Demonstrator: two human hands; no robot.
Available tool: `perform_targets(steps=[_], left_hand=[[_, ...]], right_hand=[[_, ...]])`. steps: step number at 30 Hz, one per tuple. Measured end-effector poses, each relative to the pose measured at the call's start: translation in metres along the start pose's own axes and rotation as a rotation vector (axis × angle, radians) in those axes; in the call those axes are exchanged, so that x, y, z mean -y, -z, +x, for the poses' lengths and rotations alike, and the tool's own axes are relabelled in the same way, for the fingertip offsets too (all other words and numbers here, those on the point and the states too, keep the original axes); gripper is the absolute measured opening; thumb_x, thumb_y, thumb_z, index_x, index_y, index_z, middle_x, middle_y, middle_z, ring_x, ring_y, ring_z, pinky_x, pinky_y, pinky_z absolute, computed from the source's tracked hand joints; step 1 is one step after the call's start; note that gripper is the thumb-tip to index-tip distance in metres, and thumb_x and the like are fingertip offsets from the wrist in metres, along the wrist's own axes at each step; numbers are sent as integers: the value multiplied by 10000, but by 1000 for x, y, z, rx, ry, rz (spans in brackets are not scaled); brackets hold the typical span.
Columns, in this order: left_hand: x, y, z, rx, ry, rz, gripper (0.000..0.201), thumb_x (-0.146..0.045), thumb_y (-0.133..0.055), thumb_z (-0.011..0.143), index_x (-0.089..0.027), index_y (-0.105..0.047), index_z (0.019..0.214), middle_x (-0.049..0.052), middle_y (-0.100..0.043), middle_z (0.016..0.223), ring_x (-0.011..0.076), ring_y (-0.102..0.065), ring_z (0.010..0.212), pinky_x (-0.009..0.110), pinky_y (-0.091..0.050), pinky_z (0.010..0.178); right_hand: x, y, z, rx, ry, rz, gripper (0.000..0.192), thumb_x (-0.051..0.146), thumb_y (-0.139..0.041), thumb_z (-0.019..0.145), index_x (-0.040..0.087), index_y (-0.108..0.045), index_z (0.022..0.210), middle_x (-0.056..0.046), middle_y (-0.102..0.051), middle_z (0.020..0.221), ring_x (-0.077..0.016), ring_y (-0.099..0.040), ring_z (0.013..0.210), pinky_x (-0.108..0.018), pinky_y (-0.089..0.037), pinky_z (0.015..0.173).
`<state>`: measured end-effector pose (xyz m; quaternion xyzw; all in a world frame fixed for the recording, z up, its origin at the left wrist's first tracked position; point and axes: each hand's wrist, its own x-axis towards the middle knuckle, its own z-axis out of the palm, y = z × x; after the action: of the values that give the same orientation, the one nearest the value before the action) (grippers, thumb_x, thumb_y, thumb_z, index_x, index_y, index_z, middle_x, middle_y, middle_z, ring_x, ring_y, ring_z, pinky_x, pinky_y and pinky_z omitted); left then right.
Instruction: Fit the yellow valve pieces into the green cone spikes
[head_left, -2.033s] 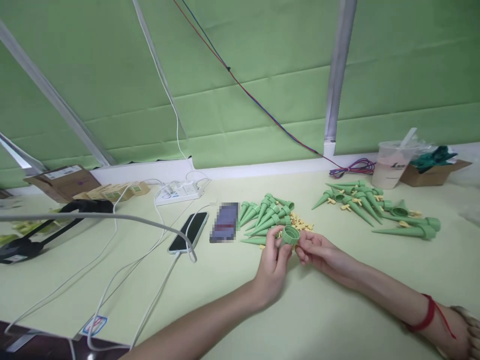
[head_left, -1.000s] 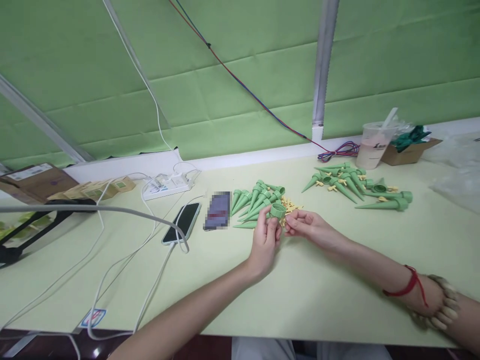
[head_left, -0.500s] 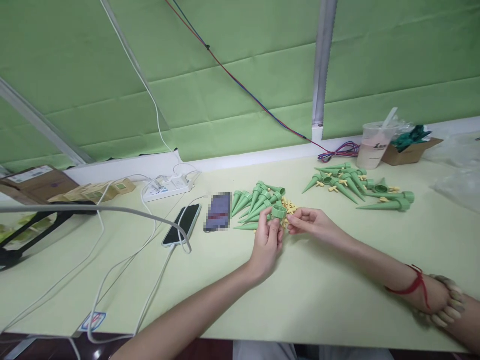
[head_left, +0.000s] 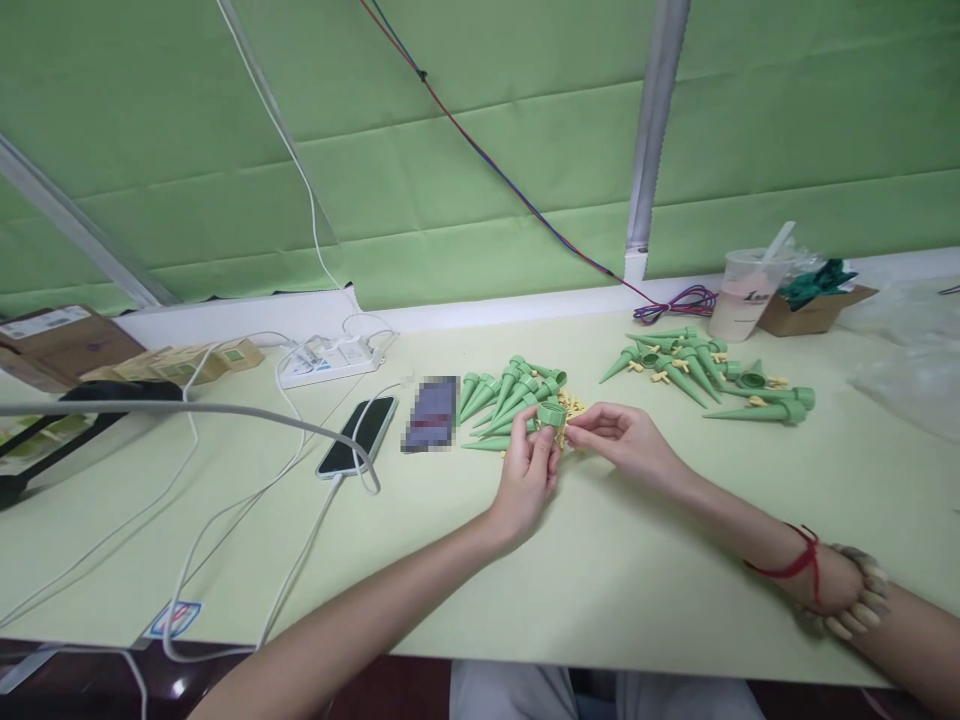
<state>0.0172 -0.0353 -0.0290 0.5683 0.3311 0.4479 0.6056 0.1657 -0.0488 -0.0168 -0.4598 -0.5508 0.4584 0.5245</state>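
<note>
My left hand (head_left: 527,468) is closed around a green plastic watering spike (head_left: 553,414), its wide threaded open end facing up. The fingers hide the rest of the spike. Beside it, my right hand (head_left: 619,437) pinches a small yellow valve against the spike's side; the valve is mostly covered by the fingertips. Just behind my left hand lies a pile of green spikes (head_left: 510,392) with their points to the left. Loose yellow valves (head_left: 574,403) are heaped at that pile's right side.
To the right lie several green spikes (head_left: 686,362) with yellow valves in them. Behind stand a plastic cup (head_left: 739,300) and a small cardboard box (head_left: 806,313). On the left are a charging phone (head_left: 358,437), a pixelated dark object (head_left: 431,413), a power strip (head_left: 330,362) and loose white cables.
The whole view has shifted slightly. My right fingertips have come closer to the spike in my left hand, which keeps its hold.
</note>
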Motion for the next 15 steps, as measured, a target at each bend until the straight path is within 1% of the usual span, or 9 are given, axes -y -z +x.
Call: perform_targets(steps=[2, 4, 5, 7, 9, 11, 13, 15], left_hand=[[0, 0, 1, -10, -2, 4, 373, -474, -448, 843, -258, -333, 1125, -100, -365, 556, 25, -253, 354, 136, -224, 343], [0, 0, 1, -18, 0, 5, 375, -475, -444, 845, -256, -332, 1127, -102, -363, 551, 25, -253, 350, 136, -224, 343], [-1, -1, 1, -19, 2, 4, 375, -475, -442, 846, -255, -331, 1128, -102, -362, 550, 24, -254, 350, 136, -222, 342], [-2, -1, 1, -17, 10, 2, 375, -471, -441, 847, -254, -330, 1132, -103, -361, 551, 24, -256, 349, 136, -217, 341], [-2, -1, 1, -15, 16, -1, 374, -468, -441, 848, -252, -328, 1131, -103, -361, 552, 24, -260, 349, 135, -214, 339], [-3, -1, 2, -17, 17, -5, 376, -466, -444, 847, -249, -324, 1130, -104, -360, 552, 24, -263, 348, 134, -212, 337], [-2, 0, 2, -16, 10, -4, 382, -465, -448, 846, -248, -319, 1132, -106, -360, 553, 22, -263, 347, 133, -213, 336], [-2, 0, 2, -12, 2, -2, 391, -467, -452, 843, -247, -318, 1137, -106, -360, 555, 20, -262, 344, 132, -213, 334]], right_hand=[[-1, 1, 1, -33, 12, 5, 421, 444, -766, 567, 157, -617, 837, -75, -667, 890, -191, -636, 823, -320, -510, 794], [0, 3, 3, -15, -25, 11, 442, 458, -736, 609, 159, -612, 911, -66, -666, 871, -175, -637, 802, -309, -511, 774], [0, 3, 3, 22, -62, 14, 426, 479, -697, 652, 154, -617, 916, -59, -667, 829, -162, -638, 768, -303, -509, 760], [2, 5, 4, 130, -145, 30, 399, 515, -614, 723, 134, -638, 842, -46, -657, 733, -138, -632, 694, -293, -503, 741], [4, 7, 5, 202, -200, 67, 392, 511, -604, 734, 124, -646, 773, -37, -649, 697, -121, -622, 670, -279, -494, 744], [3, 8, 6, 182, -209, 97, 346, 449, -687, 681, 131, -644, 810, -27, -658, 739, -113, -623, 709, -256, -483, 754], [2, 9, 7, 127, -198, 110, 385, 385, -751, 627, 151, -627, 907, -20, -668, 803, -112, -625, 758, -237, -477, 750], [1, 10, 7, 110, -216, 119, 430, 393, -735, 650, 168, -607, 994, -27, -677, 840, -114, -627, 772, -235, -479, 734]])
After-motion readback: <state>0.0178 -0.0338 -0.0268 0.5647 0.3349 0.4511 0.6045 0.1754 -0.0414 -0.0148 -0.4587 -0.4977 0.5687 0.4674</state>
